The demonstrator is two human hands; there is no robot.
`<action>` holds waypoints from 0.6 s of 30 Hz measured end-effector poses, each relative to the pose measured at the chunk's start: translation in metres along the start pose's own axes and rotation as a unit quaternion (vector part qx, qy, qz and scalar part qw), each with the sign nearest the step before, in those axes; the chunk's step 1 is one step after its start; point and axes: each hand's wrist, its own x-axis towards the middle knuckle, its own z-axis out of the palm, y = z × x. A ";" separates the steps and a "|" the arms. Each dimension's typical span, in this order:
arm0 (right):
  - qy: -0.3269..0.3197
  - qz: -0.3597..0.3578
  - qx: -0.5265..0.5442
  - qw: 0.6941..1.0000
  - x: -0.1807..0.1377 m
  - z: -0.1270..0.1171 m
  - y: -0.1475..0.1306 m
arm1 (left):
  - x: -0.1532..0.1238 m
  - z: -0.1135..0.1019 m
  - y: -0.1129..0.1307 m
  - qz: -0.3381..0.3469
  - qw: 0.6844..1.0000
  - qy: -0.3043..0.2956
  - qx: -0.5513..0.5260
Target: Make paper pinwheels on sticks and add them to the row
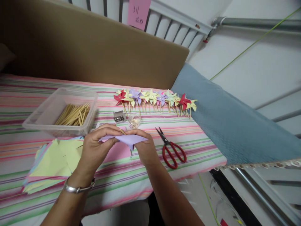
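Note:
Between my two hands, above the striped cloth, is a folded purple paper pinwheel (131,139). My left hand (100,141) pinches its left side, thumb below and fingers on top. On the right side my right hand (145,144) grips the same paper, with most of its fingers hidden behind it. A bit of a wooden stick (122,131) shows at the fingertips. Just beyond the hands are a small open box of metal pins (119,117) and a round clear tub of small pale pieces (134,121). Pink paper (117,153) lies underneath.
Finished pinwheels (152,97) lie in a row at the back. Red-handled scissors (170,147) rest at right. A plastic bin (44,110) of wooden sticks (72,114) and a stack of cut paper sheets (58,157) are at left. A brown board (94,47) stands behind.

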 end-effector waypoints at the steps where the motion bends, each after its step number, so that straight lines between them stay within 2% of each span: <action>1: 0.001 -0.002 0.003 1.000 0.000 0.000 0.000 | 0.000 0.000 0.000 -0.002 1.000 0.001 -0.004; 11: 0.004 -0.019 -0.032 0.999 0.000 -0.001 -0.001 | 0.000 0.000 -0.001 -0.024 1.000 0.006 -0.018; 18: 0.001 -0.071 -0.102 0.992 -0.001 -0.003 -0.002 | -0.001 -0.001 -0.001 -0.051 0.998 0.013 -0.044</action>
